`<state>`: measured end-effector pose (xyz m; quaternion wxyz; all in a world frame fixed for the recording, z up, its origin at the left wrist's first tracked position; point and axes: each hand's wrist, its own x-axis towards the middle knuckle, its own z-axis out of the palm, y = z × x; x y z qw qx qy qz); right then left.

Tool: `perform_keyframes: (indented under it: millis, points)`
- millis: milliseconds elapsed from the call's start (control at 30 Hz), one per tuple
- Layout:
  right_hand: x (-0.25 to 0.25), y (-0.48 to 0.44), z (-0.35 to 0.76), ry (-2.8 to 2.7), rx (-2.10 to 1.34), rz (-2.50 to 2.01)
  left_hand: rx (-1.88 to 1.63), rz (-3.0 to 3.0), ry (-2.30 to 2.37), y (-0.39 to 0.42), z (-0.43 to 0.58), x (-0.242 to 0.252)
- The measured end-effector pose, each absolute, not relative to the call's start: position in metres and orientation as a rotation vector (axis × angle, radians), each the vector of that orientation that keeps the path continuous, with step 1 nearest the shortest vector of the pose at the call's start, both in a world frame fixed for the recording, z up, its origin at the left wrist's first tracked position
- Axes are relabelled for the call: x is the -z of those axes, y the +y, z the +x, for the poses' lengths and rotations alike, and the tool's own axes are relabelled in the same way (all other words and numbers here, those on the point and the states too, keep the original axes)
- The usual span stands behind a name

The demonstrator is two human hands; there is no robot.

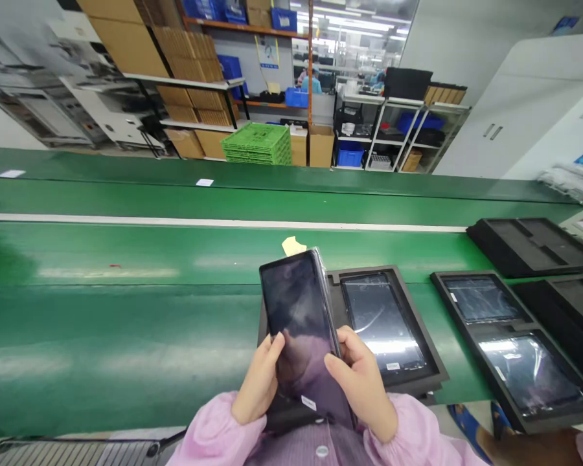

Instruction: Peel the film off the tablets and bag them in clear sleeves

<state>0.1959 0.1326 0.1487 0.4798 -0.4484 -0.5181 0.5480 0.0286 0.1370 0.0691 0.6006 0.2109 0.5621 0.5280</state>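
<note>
A dark tablet (298, 304) with a glossy screen and a small white label near its lower edge is tilted up in front of my chest. My left hand (261, 375) grips its left edge, thumb on the front. On the opposite edge, my right hand (362, 382) holds it with the thumb along the frame. Clear film shows along the tablet's upper right side. Behind and under it lies a black foam tray (403, 288), where another screen (381, 317) in film sits in the right-hand recess. The tray's left part is mostly hidden by the tablet.
To the right, a second black tray (473, 333) holds two film-covered screens. Stacked black trays (525, 249) stand beyond it. A yellow paper piece (293, 246) lies behind the tablet on the green bench (126, 330). A wire rack (87, 453) is at the lower left; another person's feet (471, 427) show lower right.
</note>
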Motion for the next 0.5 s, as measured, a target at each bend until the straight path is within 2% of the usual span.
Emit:
perform_keyframes:
  millis: [133,200,333,500]
  points:
    - [-0.18,0.128,0.21,-1.307,-1.551,-0.765,-1.3,0.319,1.201,0.144,0.041,-0.09]
    - [-0.187,0.126,0.216,-1.323,-1.55,-0.673,-1.291,0.288,1.196,0.144,0.043,-0.091]
    - [-0.19,0.126,0.219,-1.301,-1.464,-0.75,-1.261,0.262,1.17,0.14,0.046,-0.086]
    - [-0.19,0.125,0.213,-1.201,-1.518,-0.779,-1.241,0.223,1.188,0.131,0.048,-0.094]
